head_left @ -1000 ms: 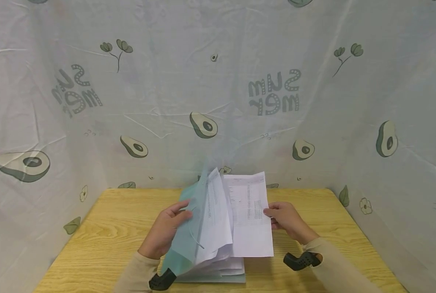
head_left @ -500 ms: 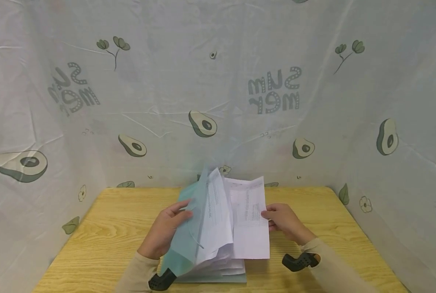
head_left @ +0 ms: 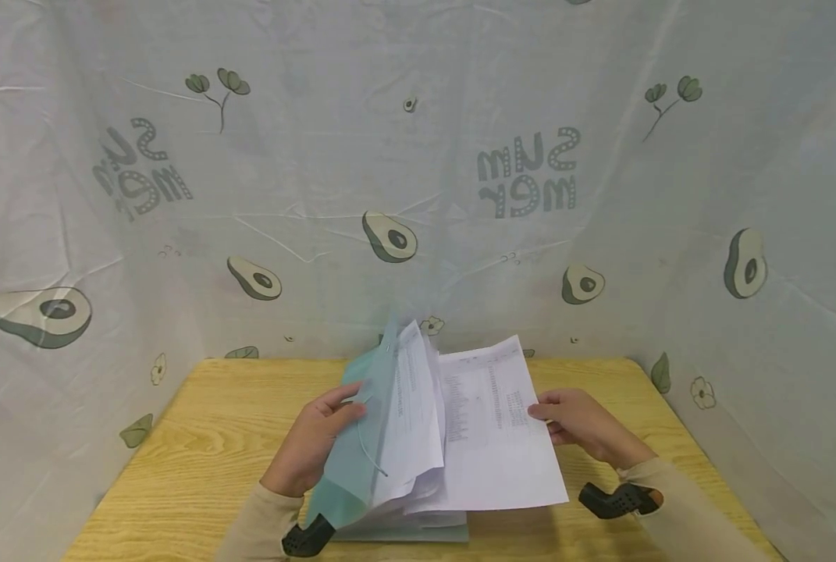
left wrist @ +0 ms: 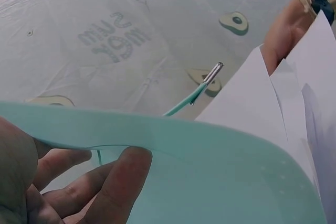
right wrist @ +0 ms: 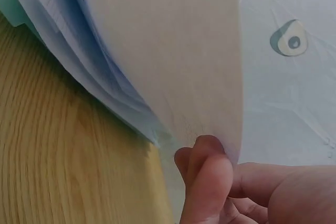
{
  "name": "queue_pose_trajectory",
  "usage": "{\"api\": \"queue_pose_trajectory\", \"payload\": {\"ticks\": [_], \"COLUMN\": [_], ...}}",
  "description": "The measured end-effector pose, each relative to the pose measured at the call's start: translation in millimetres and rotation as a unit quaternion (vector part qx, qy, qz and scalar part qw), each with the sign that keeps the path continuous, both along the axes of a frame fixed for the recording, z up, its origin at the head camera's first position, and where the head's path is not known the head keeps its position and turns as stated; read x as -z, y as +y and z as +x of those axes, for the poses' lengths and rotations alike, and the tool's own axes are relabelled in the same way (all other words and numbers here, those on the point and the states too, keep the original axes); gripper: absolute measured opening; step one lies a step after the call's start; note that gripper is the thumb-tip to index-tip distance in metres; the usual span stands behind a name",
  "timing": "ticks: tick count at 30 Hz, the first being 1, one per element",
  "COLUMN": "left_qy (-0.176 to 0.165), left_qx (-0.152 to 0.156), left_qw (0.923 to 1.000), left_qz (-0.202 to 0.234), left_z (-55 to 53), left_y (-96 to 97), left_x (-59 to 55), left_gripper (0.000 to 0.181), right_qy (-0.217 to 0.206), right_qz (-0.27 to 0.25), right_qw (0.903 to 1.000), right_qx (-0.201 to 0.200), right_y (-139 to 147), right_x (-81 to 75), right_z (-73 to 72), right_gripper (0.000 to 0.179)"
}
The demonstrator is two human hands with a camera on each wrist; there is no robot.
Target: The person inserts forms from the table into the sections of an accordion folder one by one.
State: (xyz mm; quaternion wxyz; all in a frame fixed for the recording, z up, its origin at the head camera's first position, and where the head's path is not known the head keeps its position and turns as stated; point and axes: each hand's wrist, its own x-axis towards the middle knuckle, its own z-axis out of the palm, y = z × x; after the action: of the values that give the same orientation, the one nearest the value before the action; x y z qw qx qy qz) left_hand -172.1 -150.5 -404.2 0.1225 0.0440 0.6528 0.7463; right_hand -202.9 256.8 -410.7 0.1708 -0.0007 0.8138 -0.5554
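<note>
A translucent teal folder (head_left: 350, 468) stands part open on the table, several printed sheets (head_left: 410, 429) fanned inside it. My left hand (head_left: 308, 449) grips the raised cover, thumb and fingers on either side of its edge in the left wrist view. A teal elastic cord (left wrist: 181, 106) with a metal tip pokes out behind that cover (left wrist: 226, 156). On the other side, my right hand (head_left: 593, 425) pinches the right edge of a white printed sheet (head_left: 498, 457). This sheet slants out to the right, its left side among the other papers. In the right wrist view its plain back (right wrist: 173, 40) shows.
Beneath everything is a yellow wood-grain table (head_left: 228, 445). A pale curtain (head_left: 305, 156) with avocado prints encloses the back and both sides. Each wrist wears a black strap mount (head_left: 617, 499).
My right hand has first shifted slightly left, then farther right, drawing the sheet outward so it fans wider and tilts. The left hand stays on the cover with hardly any movement.
</note>
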Motion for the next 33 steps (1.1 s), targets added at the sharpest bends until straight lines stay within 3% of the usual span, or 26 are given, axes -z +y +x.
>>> {"api": "queue_pose_trajectory", "payload": {"ticks": [21,29,33], "left_qy": [0.002,0.005,0.009], "left_qx": [0.006,0.003,-0.016], "left_qw": [0.9999,0.9999,0.9998], "left_qz": [0.009,0.009,-0.007], "left_z": [-1.7,-1.8,-2.0], "left_y": [11.2,14.2,18.8], "left_x": [5.6,7.8,11.0], "left_gripper": [0.05,0.05,0.048], "right_qy": [0.005,0.02,0.026], "right_qz": [-0.048,-0.044,-0.039], "right_qw": [0.9986,0.9986,0.9983], "right_qx": [-0.021,-0.019,-0.035], "right_y": [-94.4,-103.5,-93.4], "right_x": [41.6,50.2,53.3], "right_z": [-24.1,-25.2,-25.7], "right_gripper": [0.028,0.033,0.035]}}
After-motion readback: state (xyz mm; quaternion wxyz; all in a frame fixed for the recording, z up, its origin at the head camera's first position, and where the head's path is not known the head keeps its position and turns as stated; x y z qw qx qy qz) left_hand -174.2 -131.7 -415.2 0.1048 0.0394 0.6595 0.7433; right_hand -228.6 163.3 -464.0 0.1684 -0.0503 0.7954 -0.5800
